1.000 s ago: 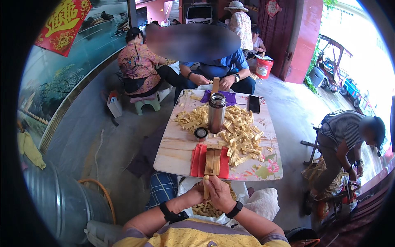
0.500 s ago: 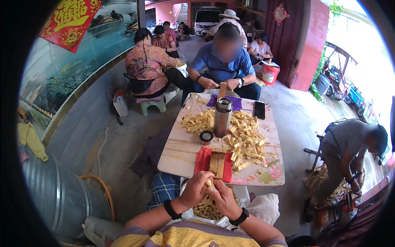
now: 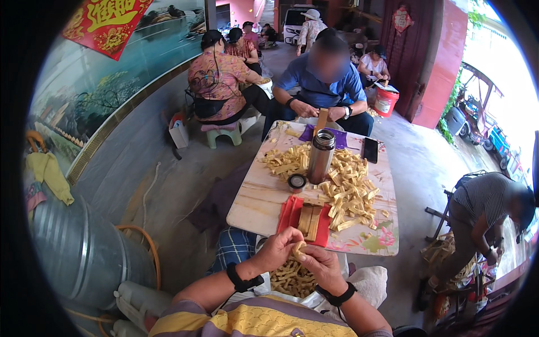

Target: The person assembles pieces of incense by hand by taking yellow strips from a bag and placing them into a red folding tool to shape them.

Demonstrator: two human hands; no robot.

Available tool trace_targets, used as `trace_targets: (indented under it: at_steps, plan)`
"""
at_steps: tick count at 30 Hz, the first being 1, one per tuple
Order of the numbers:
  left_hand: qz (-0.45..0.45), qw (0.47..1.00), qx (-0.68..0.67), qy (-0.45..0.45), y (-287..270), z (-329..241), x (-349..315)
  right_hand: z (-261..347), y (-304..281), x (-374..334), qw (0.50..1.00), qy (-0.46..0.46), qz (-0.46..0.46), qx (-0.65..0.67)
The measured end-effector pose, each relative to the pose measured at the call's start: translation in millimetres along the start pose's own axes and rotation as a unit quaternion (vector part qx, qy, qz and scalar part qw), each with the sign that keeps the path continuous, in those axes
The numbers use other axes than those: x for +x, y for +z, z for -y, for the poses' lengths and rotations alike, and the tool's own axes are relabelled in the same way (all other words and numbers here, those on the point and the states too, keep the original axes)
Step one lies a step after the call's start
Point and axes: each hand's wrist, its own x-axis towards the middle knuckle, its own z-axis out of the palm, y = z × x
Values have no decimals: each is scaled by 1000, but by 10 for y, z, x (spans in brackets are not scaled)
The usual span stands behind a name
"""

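My left hand (image 3: 277,250) and my right hand (image 3: 324,268) meet just off the near edge of the table, fingers pinched round a pale yellow strip (image 3: 299,249). The strip is bent into a small loop; its ends are hidden by my fingers. Beneath my hands, a white bag (image 3: 343,264) in my lap holds many short, twisted yellow pieces (image 3: 293,280). Just beyond them, a wooden block (image 3: 310,220) lies on a folded red cloth (image 3: 288,214) at the table's near edge. Loose flat yellow strips (image 3: 352,194) are heaped to its right.
On the table (image 3: 250,206) stand an uncapped steel thermos (image 3: 321,161) and its cap (image 3: 297,182); a phone (image 3: 369,150) lies far right. Across sits a person in a blue shirt (image 3: 331,78). A metal drum (image 3: 84,247) is at left, a bending person (image 3: 483,202) at right.
The whole view has shifted, so the table appears farther right. Between my fingers the yellow strip now shows as a curved loop. Both hands remain pinched together.
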Motion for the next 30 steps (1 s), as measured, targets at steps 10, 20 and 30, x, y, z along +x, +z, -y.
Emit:
trace_targets:
  at_steps: [10, 20, 30]
  plan:
    - [0, 999, 47, -24, 38, -92, -102, -131, -68, 94, 992, 74, -62, 76]
    - [34, 974, -195, -108, -47, -333, -127, -67, -258, 97, 946, 181, -157, 218]
    - [74, 867, 475, 131, 23, -115, -134, -245, -43, 53, 979, 172, 29, 102]
